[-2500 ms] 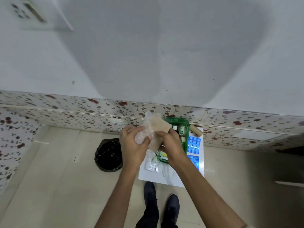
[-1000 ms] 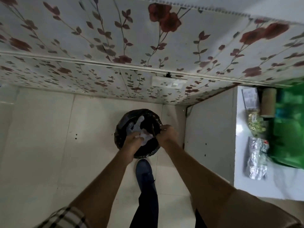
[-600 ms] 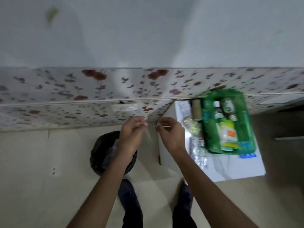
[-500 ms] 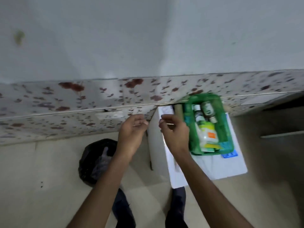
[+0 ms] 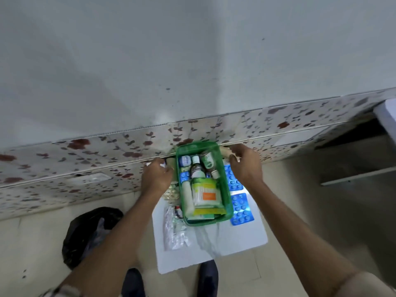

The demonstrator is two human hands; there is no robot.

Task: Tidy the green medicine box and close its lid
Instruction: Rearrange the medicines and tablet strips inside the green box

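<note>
since the translucent green plastic medicine box (image 5: 204, 185) sits open and packed with bottles and packets on the small white marble-look table (image 5: 240, 239) against the wall, it looks light but thin-walled and flexible, best held by both long rims. the left hand (image 5: 157, 179) curls loosely at its left wall; the right hand (image 5: 245, 166) curls around a beige roll (image 5: 225, 151) beside the far right corner. whether the fingers actually clamp, i cannot tell.

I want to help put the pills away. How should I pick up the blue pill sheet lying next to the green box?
The blue pill sheet lies flat on the white table, right of the green box. Come from its open right side, away from the box wall, and pinch the thin edge; it's probably too flat to grab from above.
</note>
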